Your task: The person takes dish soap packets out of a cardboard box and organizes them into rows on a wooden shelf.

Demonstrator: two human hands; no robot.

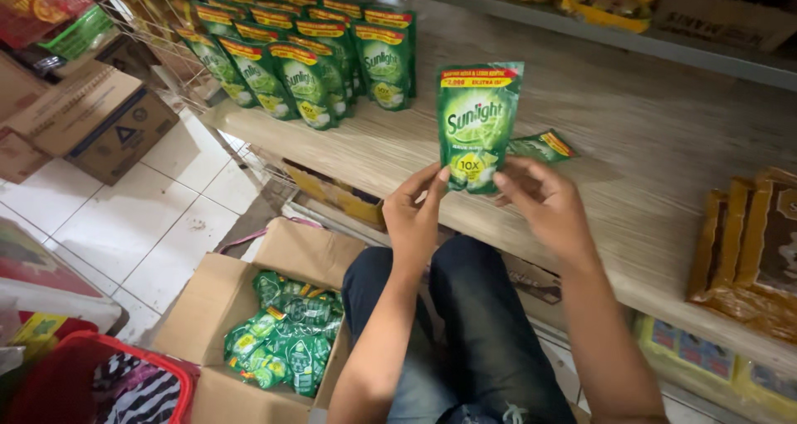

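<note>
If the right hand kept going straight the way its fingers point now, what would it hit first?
The right hand points up-left at the green pouch it already pinches with the left hand. Beyond that, probably the row of standing pouches on the wooden shelf; depth is unclear.

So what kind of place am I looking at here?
Most likely a small grocery shop. A wooden shelf carries rows of identical green pouches, an open carton of more sits on the tiled floor, and both hands, left hand and right hand, hold one green pouch upright.
</note>
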